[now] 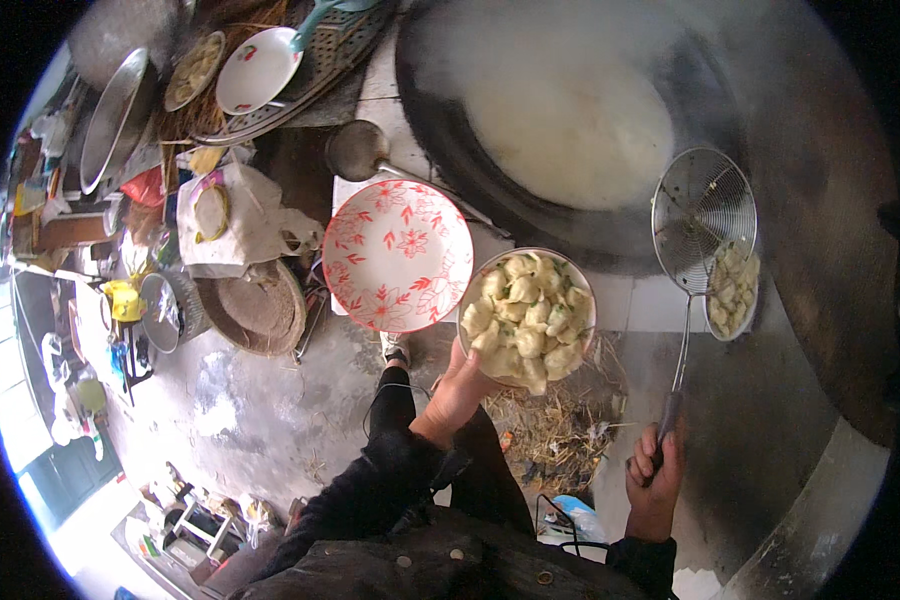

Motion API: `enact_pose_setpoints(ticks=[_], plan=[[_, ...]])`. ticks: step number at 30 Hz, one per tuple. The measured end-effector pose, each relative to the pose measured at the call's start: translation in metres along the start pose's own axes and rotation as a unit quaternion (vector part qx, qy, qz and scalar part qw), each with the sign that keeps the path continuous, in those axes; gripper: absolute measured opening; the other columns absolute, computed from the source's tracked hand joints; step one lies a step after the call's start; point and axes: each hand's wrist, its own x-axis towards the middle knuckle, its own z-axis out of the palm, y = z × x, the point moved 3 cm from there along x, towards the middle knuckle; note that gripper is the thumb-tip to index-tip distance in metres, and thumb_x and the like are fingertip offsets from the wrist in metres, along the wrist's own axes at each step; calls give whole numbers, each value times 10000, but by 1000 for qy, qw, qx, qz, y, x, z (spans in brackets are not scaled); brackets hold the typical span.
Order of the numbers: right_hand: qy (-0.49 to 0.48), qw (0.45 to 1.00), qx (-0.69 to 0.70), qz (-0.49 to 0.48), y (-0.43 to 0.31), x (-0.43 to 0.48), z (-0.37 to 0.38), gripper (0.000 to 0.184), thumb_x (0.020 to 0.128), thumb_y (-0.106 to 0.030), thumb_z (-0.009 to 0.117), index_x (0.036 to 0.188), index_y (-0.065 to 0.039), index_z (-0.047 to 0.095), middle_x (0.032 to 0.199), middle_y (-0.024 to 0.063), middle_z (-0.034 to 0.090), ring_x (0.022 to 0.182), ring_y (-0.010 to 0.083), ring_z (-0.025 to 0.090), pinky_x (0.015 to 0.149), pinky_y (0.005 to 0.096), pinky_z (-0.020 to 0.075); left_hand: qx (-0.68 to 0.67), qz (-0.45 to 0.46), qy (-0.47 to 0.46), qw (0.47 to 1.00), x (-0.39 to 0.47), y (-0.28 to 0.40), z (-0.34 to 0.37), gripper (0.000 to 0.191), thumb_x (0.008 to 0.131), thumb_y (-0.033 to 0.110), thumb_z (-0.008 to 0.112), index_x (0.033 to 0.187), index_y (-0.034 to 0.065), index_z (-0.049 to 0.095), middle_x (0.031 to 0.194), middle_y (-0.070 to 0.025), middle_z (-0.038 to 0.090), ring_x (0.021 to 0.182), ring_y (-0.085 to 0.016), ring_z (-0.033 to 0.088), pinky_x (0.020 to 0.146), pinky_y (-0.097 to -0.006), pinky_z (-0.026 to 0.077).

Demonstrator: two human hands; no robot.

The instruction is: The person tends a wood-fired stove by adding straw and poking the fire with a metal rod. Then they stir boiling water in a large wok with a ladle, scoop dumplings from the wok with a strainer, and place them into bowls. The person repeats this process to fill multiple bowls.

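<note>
My left hand grips the near rim of a bowl heaped with dumplings, flecked with green. Left of that bowl, a white plate with a red floral pattern lies on the white-tiled stove edge. In my right hand is the dark handle of a wire skimmer. Its mesh basket is empty apart from small scraps and hangs by the right rim of a large wok. Pale cloudy liquid steams inside the wok. Partly behind the mesh stands another dish of dumplings.
A metal ladle lies across the tiles beside the wok. At upper left, a white plate and a bowl of food rest near a perforated metal steamer plate. Straw litters the floor below the stove.
</note>
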Motion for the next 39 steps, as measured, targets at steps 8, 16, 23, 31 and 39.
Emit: enact_pose_setpoints(ticks=[8, 16, 23, 31, 39], plan=[[9, 1000, -17, -10, 2, 10, 10, 429, 989, -234, 451, 1397, -146, 355, 752, 2, 441, 496, 45, 364, 386, 188, 271, -90, -4, -65, 994, 1, 14, -4, 609, 919, 208, 465, 1463, 106, 211, 1441, -93, 358, 1296, -263, 407, 1032, -495, 381], [16, 999, -45, -14, 1, 17, 21, 386, 999, -266, 439, 1354, -131, 371, 738, -31, 390, 491, 18, 323, 376, 180, 254, 138, 24, -40, 989, 2, 5, -34, 600, 928, 133, 487, 1458, 80, 212, 1429, -88, 386, 1281, -206, 405, 1035, -382, 372], [14, 995, -91, -31, -10, 28, 32, 175, 1008, -316, 411, 990, -143, 387, 648, -57, 311, 489, 6, 282, 397, 173, 230, 60, -49, -59, 995, -21, 17, -33, 592, 931, 175, 510, 1445, 84, 231, 1376, -73, 440, 1232, -200, 440, 980, -361, 416], [-102, 991, -62, -62, -32, 20, 93, 168, 1014, -266, 423, 1047, -104, 451, 694, -46, 359, 484, 11, 302, 367, 172, 273, 19, 8, -61, 998, -86, 101, -29, 645, 854, 73, 462, 1451, 64, 218, 1416, -92, 399, 1290, -214, 404, 1014, -374, 396], [-61, 991, -82, -88, -1, 2, 184, 211, 1014, -271, 425, 919, -84, 419, 698, -37, 355, 484, 23, 304, 367, 184, 280, -31, 181, 70, 980, -142, 249, -106, 741, 727, -44, 446, 1436, 41, 248, 1419, -162, 388, 1283, -303, 424, 1054, -437, 382]])
